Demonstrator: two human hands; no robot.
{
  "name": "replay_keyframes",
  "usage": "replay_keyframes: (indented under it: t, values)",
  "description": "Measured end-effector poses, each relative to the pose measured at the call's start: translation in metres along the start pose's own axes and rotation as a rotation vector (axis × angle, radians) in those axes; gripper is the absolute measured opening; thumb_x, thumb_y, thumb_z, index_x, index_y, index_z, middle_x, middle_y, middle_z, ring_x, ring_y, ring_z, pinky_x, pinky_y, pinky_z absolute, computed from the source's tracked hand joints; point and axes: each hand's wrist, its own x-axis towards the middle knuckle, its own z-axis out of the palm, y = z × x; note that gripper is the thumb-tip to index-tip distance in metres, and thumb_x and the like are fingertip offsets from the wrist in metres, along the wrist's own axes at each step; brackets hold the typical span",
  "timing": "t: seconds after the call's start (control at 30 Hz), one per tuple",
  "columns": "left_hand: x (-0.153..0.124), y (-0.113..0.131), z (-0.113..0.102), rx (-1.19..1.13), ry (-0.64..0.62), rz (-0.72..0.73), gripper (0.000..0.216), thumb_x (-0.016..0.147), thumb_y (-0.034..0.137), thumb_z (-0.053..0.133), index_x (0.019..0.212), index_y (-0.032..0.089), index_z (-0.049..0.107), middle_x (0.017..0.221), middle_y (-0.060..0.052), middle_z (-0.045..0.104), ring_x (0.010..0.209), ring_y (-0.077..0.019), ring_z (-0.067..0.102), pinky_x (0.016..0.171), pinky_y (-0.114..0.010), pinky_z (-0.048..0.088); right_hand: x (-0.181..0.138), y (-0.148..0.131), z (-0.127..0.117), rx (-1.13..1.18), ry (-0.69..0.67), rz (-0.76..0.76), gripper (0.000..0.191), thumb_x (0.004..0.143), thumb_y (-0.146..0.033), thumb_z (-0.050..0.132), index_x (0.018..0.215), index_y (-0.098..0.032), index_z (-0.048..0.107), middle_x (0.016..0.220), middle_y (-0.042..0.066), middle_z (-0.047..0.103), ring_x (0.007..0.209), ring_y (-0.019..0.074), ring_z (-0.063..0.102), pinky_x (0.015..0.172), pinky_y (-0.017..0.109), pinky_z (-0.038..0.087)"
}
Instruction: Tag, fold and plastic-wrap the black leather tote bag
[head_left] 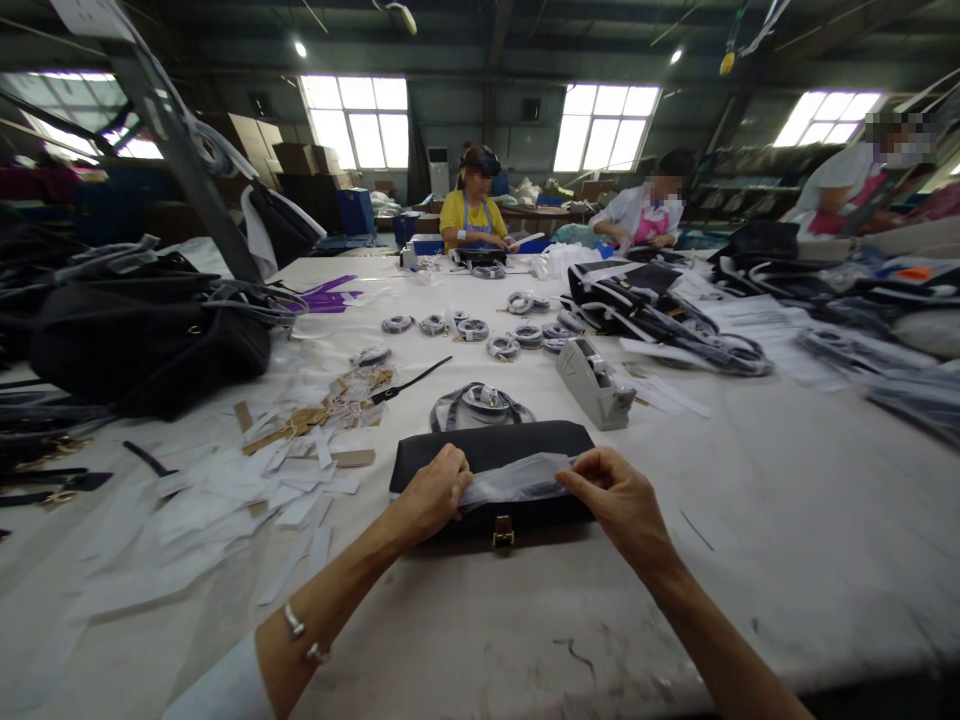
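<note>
A black handbag (495, 440) lies on the table in front of me, its brass buckle (503, 532) facing my side. Across its front lies a strip of white translucent wrapping paper (517, 478). My left hand (435, 490) is closed on the strip's left end, with the fingertips partly hidden. At the other end, my right hand (611, 495) pinches the paper between thumb and fingers. Just behind the bag rests a wrapped handle (442, 408) with a coiled strap (486, 400) inside its curve.
A grey tape dispenser (596, 385) stands behind the bag to the right. Paper scraps (210, 510) cover the left side, near a black bag (150, 330). Several coiled straps (472, 329) lie farther back. More black bags (637, 300) are piled at right. Co-workers (474, 205) sit across the table.
</note>
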Motion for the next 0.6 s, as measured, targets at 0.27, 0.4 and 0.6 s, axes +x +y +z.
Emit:
replay_keyframes:
  t: [0.27, 0.4, 0.6]
  values:
    - [0.0, -0.002, 0.001, -0.033, -0.002, 0.012, 0.017, 0.094, 0.031, 0.036, 0.082, 0.021, 0.044, 0.09, -0.001, 0.045, 0.06, -0.0099, 0.057, 0.051, -0.021, 0.047, 0.002, -0.004, 0.003, 0.033, -0.099, 0.019, 0.029, 0.069, -0.048, 0.074, 0.075, -0.021, 0.07, 0.069, 0.001, 0.061, 0.062, 0.0156, 0.053, 0.059, 0.028, 0.043]
    - [0.0, -0.001, 0.002, -0.035, -0.007, -0.002, 0.017, 0.094, 0.031, 0.036, 0.083, 0.021, 0.043, 0.091, 0.0, 0.046, 0.06, -0.0098, 0.057, 0.05, -0.02, 0.047, 0.005, -0.007, 0.006, -0.017, -0.146, -0.024, 0.032, 0.069, -0.048, 0.073, 0.09, -0.023, 0.075, 0.07, -0.001, 0.058, 0.063, 0.015, 0.051, 0.062, 0.029, 0.043]
    - [0.001, -0.001, 0.001, -0.044, 0.001, -0.033, 0.015, 0.094, 0.027, 0.036, 0.083, 0.02, 0.043, 0.092, -0.001, 0.047, 0.06, -0.0092, 0.058, 0.05, -0.02, 0.047, 0.009, 0.0, -0.013, 0.042, -0.245, 0.075, 0.031, 0.076, -0.05, 0.065, 0.076, -0.019, 0.069, 0.074, 0.001, 0.062, 0.072, 0.0164, 0.055, 0.067, 0.028, 0.042]
